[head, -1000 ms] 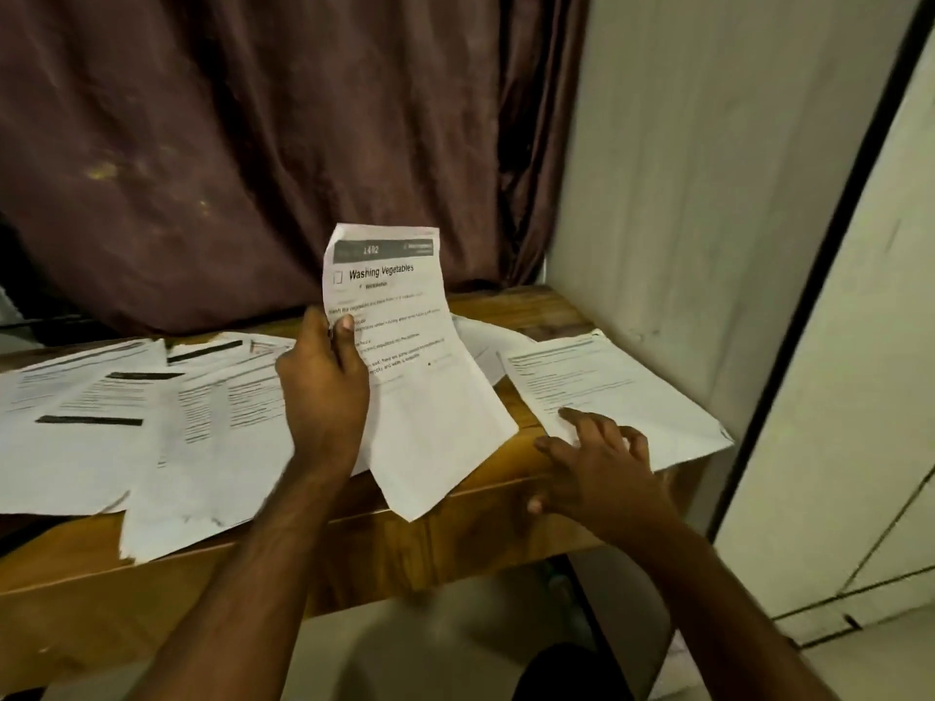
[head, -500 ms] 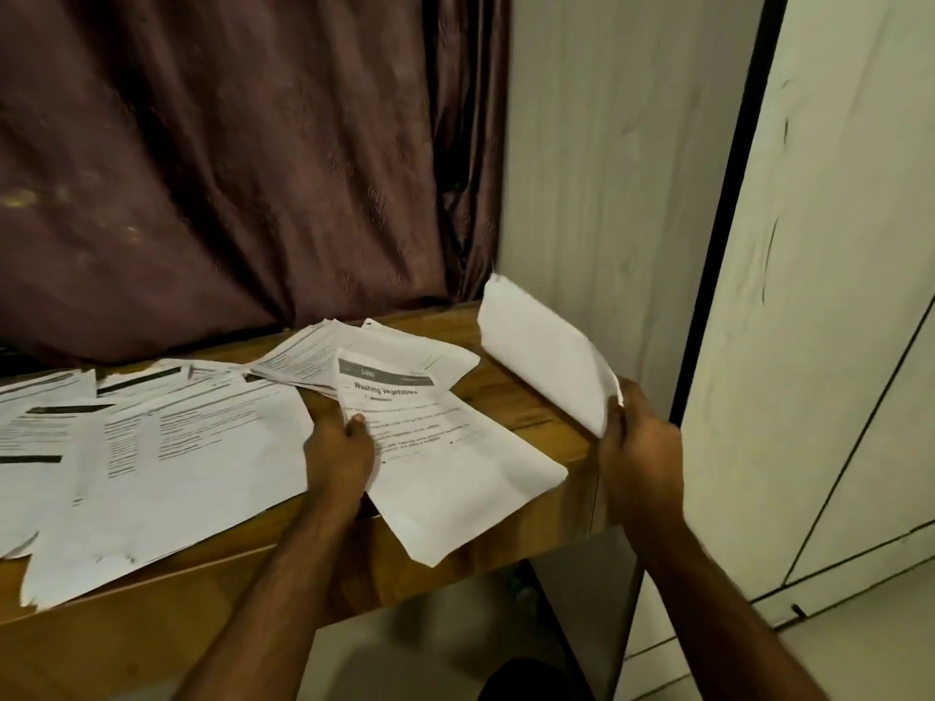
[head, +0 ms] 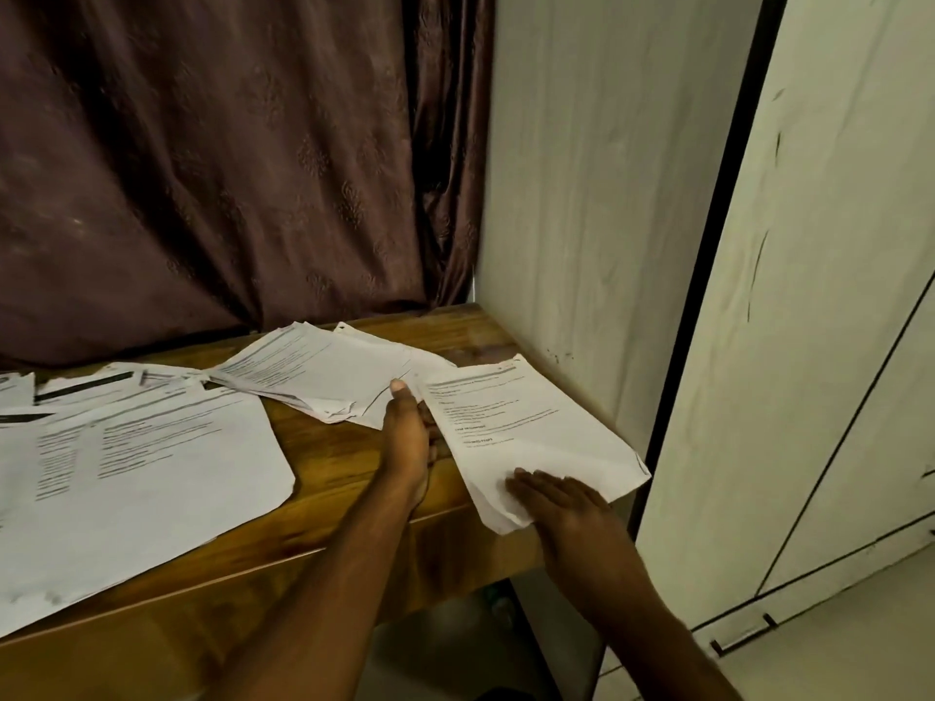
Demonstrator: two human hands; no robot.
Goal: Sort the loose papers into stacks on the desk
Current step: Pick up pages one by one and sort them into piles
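A small stack of printed sheets point(head: 526, 427) lies at the right end of the wooden desk point(head: 324, 488), its near corner hanging over the front edge. My left hand point(head: 410, 437) lies against the stack's left edge, thumb on top. My right hand point(head: 556, 498) presses flat on the stack's near corner with straight fingers. A loose pile of papers point(head: 324, 371) sits behind my left hand. Large printed sheets point(head: 136, 468) overlap across the left of the desk.
A pale wall panel point(head: 597, 194) stands right against the desk's right end. A dark curtain point(head: 202, 169) hangs behind the desk. To the right is a pale cupboard door point(head: 835, 296).
The sheet my right hand held up now lies on the sheet my left hand held, at the desk's right end. My right hand went from gripping to pressing flat.
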